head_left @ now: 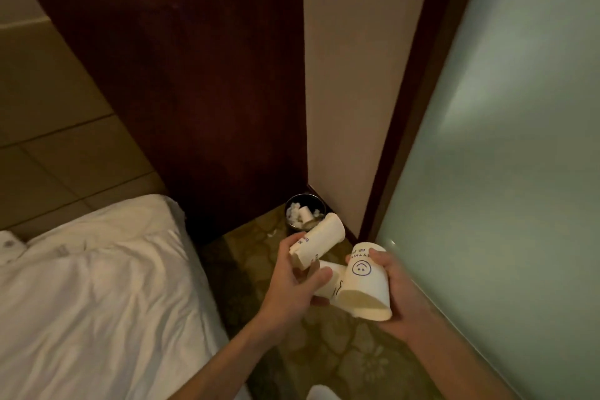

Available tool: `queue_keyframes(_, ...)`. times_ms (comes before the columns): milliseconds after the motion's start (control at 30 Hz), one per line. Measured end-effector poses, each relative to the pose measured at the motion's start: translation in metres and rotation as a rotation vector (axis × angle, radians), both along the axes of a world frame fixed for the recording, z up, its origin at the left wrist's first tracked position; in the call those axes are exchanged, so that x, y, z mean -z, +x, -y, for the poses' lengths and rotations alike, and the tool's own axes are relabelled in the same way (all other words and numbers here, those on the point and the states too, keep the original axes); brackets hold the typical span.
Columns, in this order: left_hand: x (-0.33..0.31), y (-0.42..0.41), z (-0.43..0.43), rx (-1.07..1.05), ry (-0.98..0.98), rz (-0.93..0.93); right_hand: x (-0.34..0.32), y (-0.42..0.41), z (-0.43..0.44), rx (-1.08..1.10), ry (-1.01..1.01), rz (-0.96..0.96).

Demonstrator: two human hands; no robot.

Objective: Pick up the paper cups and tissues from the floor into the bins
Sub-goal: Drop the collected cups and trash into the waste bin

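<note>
Two bare hands are out in front, low over the flowery carpet [350,354]. The left hand [292,289] is closed around a squashed paper cup [319,239]. Its fingers wrap the near end of that cup, and the far end pokes up and away toward the bin [305,212]. A second cup [328,282] lies under the left thumb, between the two hands, and touches the big cup beside it.

The right hand [399,292] is curled around a bigger cup [368,282] with a blue smiley face on it. The fingers go round the far side and the thumb sits on top. The cup's open mouth points back at the person and looks bent.

The bin is small, round and dark. It stands on the carpet in the corner, just past the cups, where the dark wood panel [201,75] meets the pale wall [354,75]. White tissues [295,208] and another cup [306,214] are already inside it.

A bed [97,286] with a white cover is on the left. A frosted glass wall [519,172] is on the right.
</note>
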State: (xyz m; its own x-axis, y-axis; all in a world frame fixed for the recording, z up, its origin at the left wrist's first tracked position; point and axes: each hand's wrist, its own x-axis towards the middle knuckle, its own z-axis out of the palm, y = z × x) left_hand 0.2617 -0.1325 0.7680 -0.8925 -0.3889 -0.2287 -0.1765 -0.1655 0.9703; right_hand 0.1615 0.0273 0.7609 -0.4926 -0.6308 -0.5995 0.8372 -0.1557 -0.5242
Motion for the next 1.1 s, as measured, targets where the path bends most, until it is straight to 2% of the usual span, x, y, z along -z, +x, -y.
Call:
queue_keyframes(333,0.034,-0.101,0.081,-0.213,-0.003,0.106,0.054,-0.119,0.106,-0.148,0.056,0.001)
queue_keyframes(533,0.048,-0.174,0.129,-0.305,-0.038,0.232,0.077,-0.196,0.171,-0.217,0.047,0.096)
queue_keyframes(667,0.057,-0.222,0.164,-0.341,-0.010,0.281,0.090,-0.245,0.203,-0.231,0.028,0.142)
queue_keyframes(767,0.068,-0.249,0.190,-0.404,0.043,0.337,0.104,-0.269,0.228,-0.237,0.087,0.152)
queue_keyframes(933,0.118,-0.296,0.238,-0.373,0.117,0.464,0.138,-0.299,0.274,-0.235,0.249,0.179)
queue_keyframes(1100,0.207,-0.356,0.287,-0.252,0.229,0.603,0.199,-0.335,0.307,-0.078,0.314,0.245)
